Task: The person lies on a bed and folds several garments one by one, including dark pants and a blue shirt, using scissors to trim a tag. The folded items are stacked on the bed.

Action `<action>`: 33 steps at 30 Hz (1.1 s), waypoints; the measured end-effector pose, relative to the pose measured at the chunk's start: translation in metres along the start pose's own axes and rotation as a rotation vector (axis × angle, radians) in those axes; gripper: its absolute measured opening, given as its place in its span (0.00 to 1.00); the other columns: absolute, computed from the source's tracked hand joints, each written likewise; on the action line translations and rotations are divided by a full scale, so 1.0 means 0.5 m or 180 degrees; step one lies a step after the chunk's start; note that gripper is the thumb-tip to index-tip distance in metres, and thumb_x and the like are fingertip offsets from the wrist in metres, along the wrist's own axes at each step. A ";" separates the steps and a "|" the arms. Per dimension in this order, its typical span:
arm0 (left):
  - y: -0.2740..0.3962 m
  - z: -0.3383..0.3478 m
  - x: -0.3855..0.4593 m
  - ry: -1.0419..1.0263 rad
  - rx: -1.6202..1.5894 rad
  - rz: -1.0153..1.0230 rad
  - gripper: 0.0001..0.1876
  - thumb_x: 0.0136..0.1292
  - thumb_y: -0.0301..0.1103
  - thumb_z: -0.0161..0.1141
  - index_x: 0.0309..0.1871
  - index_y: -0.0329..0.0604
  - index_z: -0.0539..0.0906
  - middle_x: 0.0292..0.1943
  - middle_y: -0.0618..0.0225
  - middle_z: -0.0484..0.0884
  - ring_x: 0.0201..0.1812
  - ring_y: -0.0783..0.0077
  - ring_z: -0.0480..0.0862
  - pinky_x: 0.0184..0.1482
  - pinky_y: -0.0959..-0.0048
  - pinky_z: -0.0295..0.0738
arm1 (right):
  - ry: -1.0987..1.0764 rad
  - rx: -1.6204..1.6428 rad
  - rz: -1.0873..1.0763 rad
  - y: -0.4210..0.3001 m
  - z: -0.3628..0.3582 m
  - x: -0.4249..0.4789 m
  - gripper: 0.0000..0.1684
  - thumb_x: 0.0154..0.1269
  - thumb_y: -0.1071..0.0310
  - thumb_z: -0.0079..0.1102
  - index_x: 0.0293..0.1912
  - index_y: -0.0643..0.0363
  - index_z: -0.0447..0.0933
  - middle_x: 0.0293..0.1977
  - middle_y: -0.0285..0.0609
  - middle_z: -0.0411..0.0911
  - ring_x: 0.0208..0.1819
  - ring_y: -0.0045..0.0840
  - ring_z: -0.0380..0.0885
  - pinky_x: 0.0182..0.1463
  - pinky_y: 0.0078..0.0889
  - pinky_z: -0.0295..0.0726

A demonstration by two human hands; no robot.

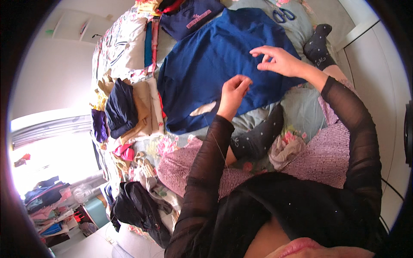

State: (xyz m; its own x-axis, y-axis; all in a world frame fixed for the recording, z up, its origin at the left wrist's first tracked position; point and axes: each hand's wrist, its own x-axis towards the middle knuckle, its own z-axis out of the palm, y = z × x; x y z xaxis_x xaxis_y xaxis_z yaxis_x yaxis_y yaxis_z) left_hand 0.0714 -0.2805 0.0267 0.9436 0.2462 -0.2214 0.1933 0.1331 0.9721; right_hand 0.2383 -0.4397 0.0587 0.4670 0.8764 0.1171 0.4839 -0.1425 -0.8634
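Note:
A blue garment (206,71) lies spread out on the bed in front of me, with some wrinkles in its cloth. A pale oval patch (203,109) shows at its near left part; whether it is a gap or a separate piece I cannot tell. My left hand (234,95) is raised over the garment's near edge, thumb and fingertips drawn together, with nothing visible between them. Farther off and to the right, my right hand (279,61) hovers above the same cloth. Its fingers are bent and apart, and it holds nothing.
Folded clothes (129,48) and a dark folded garment (121,108) are stacked on the left. A navy printed top (190,17) lies beyond the blue one. A dark two-looped object (284,15) rests at the far right. Black clothing (138,209) lies near left; a white cabinet (377,64) stands right.

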 end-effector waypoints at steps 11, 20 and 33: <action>0.145 0.071 -0.067 -0.0193 0.0339 0.0713 0.06 0.67 0.31 0.59 0.35 0.39 0.82 0.26 0.77 0.78 0.26 0.88 0.72 0.30 0.86 0.64 | 0.0069 0.0068 -0.0574 -0.173 -0.002 -0.110 0.07 0.61 0.71 0.62 0.36 0.65 0.76 0.23 0.39 0.74 0.26 0.17 0.72 0.30 0.22 0.70; 0.219 0.070 -0.068 -0.0057 0.0518 0.0906 0.09 0.68 0.33 0.58 0.45 0.37 0.82 0.31 0.71 0.83 0.30 0.85 0.76 0.33 0.84 0.69 | 0.1138 -0.0474 0.0137 -0.034 -0.238 -0.166 0.08 0.68 0.65 0.55 0.39 0.60 0.75 0.26 0.29 0.74 0.28 0.12 0.73 0.32 0.18 0.73; -0.021 -0.424 -0.276 0.1305 0.3886 0.0171 0.14 0.55 0.38 0.63 0.42 0.42 0.85 0.38 0.59 0.85 0.43 0.58 0.83 0.48 0.64 0.76 | 0.0778 -0.1534 0.0636 0.147 -0.327 -0.319 0.16 0.64 0.64 0.60 0.49 0.63 0.76 0.46 0.46 0.77 0.38 0.30 0.80 0.45 0.29 0.78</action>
State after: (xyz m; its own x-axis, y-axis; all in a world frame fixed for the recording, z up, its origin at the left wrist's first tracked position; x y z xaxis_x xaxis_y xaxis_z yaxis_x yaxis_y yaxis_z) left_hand -0.1178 -0.1124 0.0306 0.8488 0.5282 0.0239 0.4824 -0.7922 0.3737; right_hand 0.3204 -0.6649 0.0566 0.7137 0.6874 0.1342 0.6246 -0.5380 -0.5660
